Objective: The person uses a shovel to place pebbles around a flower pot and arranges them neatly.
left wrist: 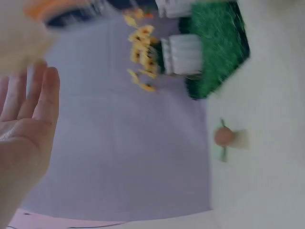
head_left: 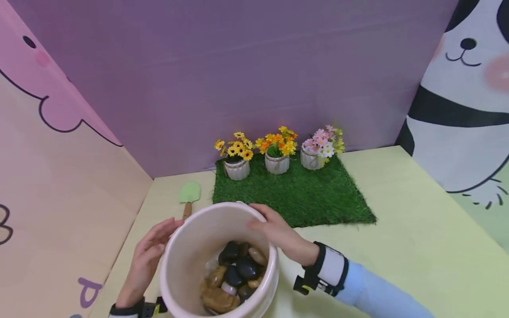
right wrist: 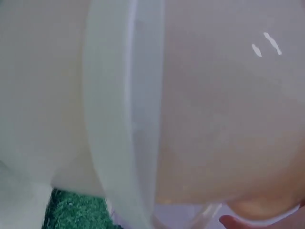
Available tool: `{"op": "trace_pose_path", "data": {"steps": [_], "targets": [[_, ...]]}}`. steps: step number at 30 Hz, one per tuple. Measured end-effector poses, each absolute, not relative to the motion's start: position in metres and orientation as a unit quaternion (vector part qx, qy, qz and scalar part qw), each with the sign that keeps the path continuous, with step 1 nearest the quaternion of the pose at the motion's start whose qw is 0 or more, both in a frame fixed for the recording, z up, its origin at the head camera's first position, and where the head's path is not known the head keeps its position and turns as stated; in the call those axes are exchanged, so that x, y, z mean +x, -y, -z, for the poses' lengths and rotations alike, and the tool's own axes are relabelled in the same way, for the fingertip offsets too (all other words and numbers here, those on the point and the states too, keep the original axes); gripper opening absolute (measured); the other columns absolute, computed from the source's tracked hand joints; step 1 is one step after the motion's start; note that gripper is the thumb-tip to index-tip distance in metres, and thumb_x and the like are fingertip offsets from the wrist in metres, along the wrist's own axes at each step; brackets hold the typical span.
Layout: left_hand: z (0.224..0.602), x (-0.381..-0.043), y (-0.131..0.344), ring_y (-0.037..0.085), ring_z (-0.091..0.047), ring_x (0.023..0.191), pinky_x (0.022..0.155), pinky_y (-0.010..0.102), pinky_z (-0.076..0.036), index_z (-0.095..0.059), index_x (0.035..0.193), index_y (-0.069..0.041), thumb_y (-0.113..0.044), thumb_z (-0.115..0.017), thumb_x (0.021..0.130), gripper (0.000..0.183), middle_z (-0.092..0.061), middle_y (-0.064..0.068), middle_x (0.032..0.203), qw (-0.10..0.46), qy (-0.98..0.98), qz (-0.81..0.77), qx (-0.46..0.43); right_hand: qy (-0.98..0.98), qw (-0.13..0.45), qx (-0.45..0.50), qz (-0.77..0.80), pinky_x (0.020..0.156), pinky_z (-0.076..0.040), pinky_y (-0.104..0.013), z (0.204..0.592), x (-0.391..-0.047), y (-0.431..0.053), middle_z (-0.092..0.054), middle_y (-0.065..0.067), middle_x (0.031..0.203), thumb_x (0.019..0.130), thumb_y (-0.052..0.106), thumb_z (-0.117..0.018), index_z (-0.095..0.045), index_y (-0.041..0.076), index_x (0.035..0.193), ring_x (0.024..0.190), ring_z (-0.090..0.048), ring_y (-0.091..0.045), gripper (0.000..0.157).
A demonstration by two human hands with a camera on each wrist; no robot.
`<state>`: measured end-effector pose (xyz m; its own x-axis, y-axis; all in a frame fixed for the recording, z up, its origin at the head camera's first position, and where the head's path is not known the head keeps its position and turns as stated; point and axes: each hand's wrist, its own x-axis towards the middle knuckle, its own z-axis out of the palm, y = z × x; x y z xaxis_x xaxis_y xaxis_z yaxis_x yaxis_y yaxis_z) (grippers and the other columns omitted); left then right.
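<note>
A white plastic bucket is tilted towards me in the head view, with black, brown and pale stones inside at its lower side. My right hand grips its far right rim, thumb over the inside and fingers outside. On the other side my left hand has its fingers extended, tips right at the bucket's outer wall. In the left wrist view this left hand lies palm up below blurred printed lettering. The bucket's side and its raised band fill most of the right wrist view.
A green turf mat lies beyond the bucket. Along its back stand pots of yellow flowers, orange flowers and pink flowers. A small green shovel with a wooden handle lies left. Purple cloth backs the pale table.
</note>
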<state>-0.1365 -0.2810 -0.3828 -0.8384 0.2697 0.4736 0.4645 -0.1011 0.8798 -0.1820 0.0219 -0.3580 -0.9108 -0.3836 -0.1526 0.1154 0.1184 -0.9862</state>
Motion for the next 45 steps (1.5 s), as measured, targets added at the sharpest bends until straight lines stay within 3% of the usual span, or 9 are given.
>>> {"op": "trace_pose_path", "data": {"steps": [5, 8, 12, 16, 20, 26, 33, 39, 45], "targets": [[0.388, -0.188, 0.3, 0.008, -0.058, 0.106, 0.092, 0.021, -0.047, -0.036, 0.134, 0.006, -0.01, -0.035, 0.098, 0.04, -0.058, 0.006, 0.124, 0.003, 0.771, 0.634, -0.066, -0.722, 0.184, -0.062, 0.664, 0.11, -0.023, -0.051, 0.357, -0.188, -0.042, -0.033, -0.015, 0.146, 0.091, 0.027, -0.053, -0.034, 0.01, 0.141, 0.135, -0.027, -0.033, 0.056], [0.395, -0.225, 0.312, 0.02, -0.056, 0.112, 0.096, 0.029, -0.046, -0.032, 0.137, 0.006, -0.024, -0.038, 0.099, 0.049, -0.048, 0.021, 0.132, -0.064, 0.824, 0.561, 0.044, -0.728, 0.182, -0.047, 0.66, 0.111, -0.019, -0.054, 0.357, -0.192, -0.056, -0.029, -0.014, 0.148, 0.093, 0.029, -0.051, -0.033, 0.013, 0.141, 0.137, -0.023, -0.033, 0.054], [0.417, -0.267, 0.329, 0.032, -0.053, 0.115, 0.099, 0.037, -0.044, -0.028, 0.137, 0.011, -0.021, -0.038, 0.097, 0.052, -0.037, 0.03, 0.137, -0.112, 0.831, 0.533, 0.114, -0.725, 0.198, -0.034, 0.659, 0.111, -0.019, -0.053, 0.362, -0.194, -0.075, -0.028, -0.011, 0.149, 0.092, 0.038, -0.051, -0.031, 0.017, 0.142, 0.137, -0.023, -0.032, 0.058], [0.437, -0.292, 0.341, 0.015, -0.063, 0.085, 0.081, 0.026, -0.053, -0.035, 0.129, 0.018, -0.013, -0.046, 0.091, 0.049, -0.057, 0.024, 0.112, -0.123, 0.813, 0.544, 0.168, -0.722, 0.211, -0.025, 0.659, 0.111, -0.02, -0.052, 0.369, -0.192, -0.091, -0.028, -0.009, 0.149, 0.089, 0.046, -0.052, -0.031, 0.018, 0.142, 0.136, -0.025, -0.032, 0.064], [0.45, -0.308, 0.344, 0.006, -0.06, 0.067, 0.067, 0.021, -0.054, -0.044, 0.121, 0.019, -0.012, -0.051, 0.086, 0.047, -0.064, 0.003, 0.078, -0.118, 0.801, 0.551, 0.202, -0.73, 0.212, -0.008, 0.65, 0.111, -0.021, -0.051, 0.376, -0.189, -0.106, -0.03, -0.011, 0.148, 0.091, 0.044, -0.049, -0.032, 0.015, 0.141, 0.135, -0.027, -0.033, 0.06], [0.454, -0.324, 0.342, 0.002, -0.058, 0.055, 0.057, 0.017, -0.051, -0.04, 0.125, 0.02, -0.015, -0.049, 0.088, 0.052, -0.061, -0.006, 0.06, -0.107, 0.81, 0.537, 0.211, -0.733, 0.215, 0.02, 0.645, 0.111, -0.021, -0.052, 0.389, -0.188, -0.115, -0.033, -0.015, 0.145, 0.093, 0.037, -0.047, -0.035, 0.009, 0.14, 0.133, -0.029, -0.037, 0.055], [0.466, -0.342, 0.338, 0.002, -0.054, 0.046, 0.048, 0.016, -0.049, -0.039, 0.123, 0.021, -0.005, -0.054, 0.086, 0.048, -0.055, -0.004, 0.054, -0.062, 0.827, 0.515, 0.216, -0.737, 0.199, 0.025, 0.646, 0.109, -0.025, -0.053, 0.403, -0.192, -0.11, -0.037, -0.018, 0.142, 0.094, 0.028, -0.046, -0.037, 0.004, 0.138, 0.13, -0.033, -0.037, 0.051], [0.462, -0.354, 0.334, 0.002, -0.056, 0.047, 0.051, 0.017, -0.051, -0.045, 0.12, 0.02, -0.004, -0.054, 0.086, 0.042, -0.057, -0.003, 0.055, -0.044, 0.843, 0.502, 0.188, -0.735, 0.196, 0.031, 0.648, 0.108, -0.026, -0.053, 0.407, -0.199, -0.107, -0.037, -0.019, 0.142, 0.095, 0.027, -0.045, -0.037, 0.003, 0.138, 0.13, -0.033, -0.038, 0.05], [0.427, -0.345, 0.324, -0.003, -0.056, 0.052, 0.059, 0.016, -0.054, -0.051, 0.113, 0.017, -0.006, -0.056, 0.088, 0.034, -0.058, -0.006, 0.064, 0.084, 0.823, 0.537, 0.168, -0.73, 0.203, 0.02, 0.652, 0.109, -0.025, -0.052, 0.407, -0.201, -0.107, -0.035, -0.018, 0.143, 0.095, 0.029, -0.044, -0.035, 0.004, 0.139, 0.131, -0.032, -0.037, 0.051]]}}
